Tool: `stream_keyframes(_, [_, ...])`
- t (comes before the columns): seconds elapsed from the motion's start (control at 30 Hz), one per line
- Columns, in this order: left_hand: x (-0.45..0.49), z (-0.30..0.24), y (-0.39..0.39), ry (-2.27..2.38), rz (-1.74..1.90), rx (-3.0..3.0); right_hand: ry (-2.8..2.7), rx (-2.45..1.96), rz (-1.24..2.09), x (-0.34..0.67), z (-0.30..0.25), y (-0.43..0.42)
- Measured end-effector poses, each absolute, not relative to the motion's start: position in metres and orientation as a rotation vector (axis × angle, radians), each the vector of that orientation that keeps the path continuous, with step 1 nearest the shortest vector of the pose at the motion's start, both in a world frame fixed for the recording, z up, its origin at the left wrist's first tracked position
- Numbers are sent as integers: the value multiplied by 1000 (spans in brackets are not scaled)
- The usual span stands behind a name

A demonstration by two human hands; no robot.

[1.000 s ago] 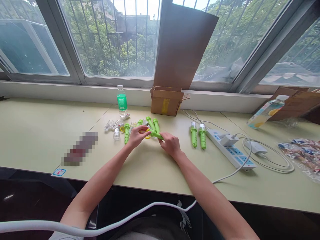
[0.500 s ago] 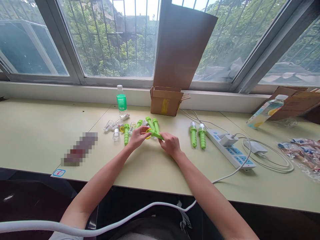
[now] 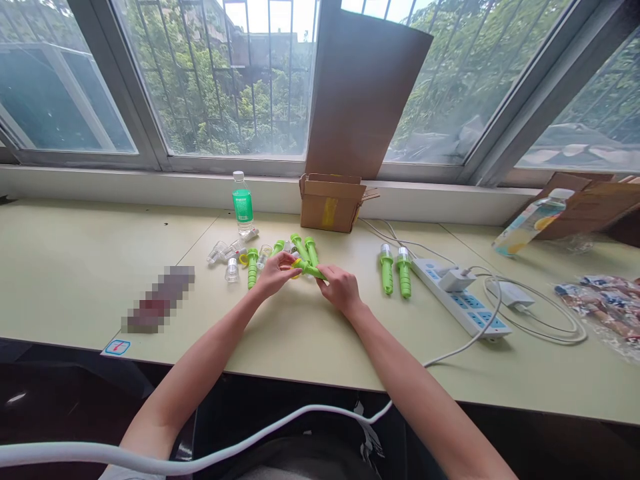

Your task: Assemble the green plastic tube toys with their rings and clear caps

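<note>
Near the middle of the table, my right hand (image 3: 341, 288) is closed around one end of a green plastic handle (image 3: 312, 270), which lies nearly level between both hands. My left hand (image 3: 274, 273) pinches a yellow ring (image 3: 297, 264) at the handle's other end; fingertips partly hide it. Just behind are more green handles (image 3: 311, 251), and a ribbed green handle (image 3: 252, 269) stands out to the left of them. Clear plastic caps (image 3: 231, 271) and another yellow ring (image 3: 243, 259) lie beyond my left hand. Two green handles with silvery clear tops (image 3: 387, 270) lie to the right.
A green-labelled bottle (image 3: 243, 205) and an open cardboard box (image 3: 332, 207) stand at the back. On the right are a power strip (image 3: 463, 301) with cables, a tilted bottle (image 3: 533, 223) and a plastic-wrapped bundle (image 3: 600, 300). A white cable (image 3: 280, 427) crosses in front of me.
The yellow ring now sits around the green handle's end, with my left fingertips on it. Both hands have stayed almost in place.
</note>
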State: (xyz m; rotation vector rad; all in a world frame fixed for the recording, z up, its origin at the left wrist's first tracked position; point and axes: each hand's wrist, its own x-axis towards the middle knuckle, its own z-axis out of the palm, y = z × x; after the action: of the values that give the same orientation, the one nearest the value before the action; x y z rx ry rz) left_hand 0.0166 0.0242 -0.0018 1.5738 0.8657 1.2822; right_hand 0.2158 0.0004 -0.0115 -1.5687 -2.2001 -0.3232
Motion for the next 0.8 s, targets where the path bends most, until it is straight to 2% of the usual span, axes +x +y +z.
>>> stream_keyframes(0.8, [14, -2, 26, 919, 1322, 1819, -2123, -1546, -234, 216, -19, 2])
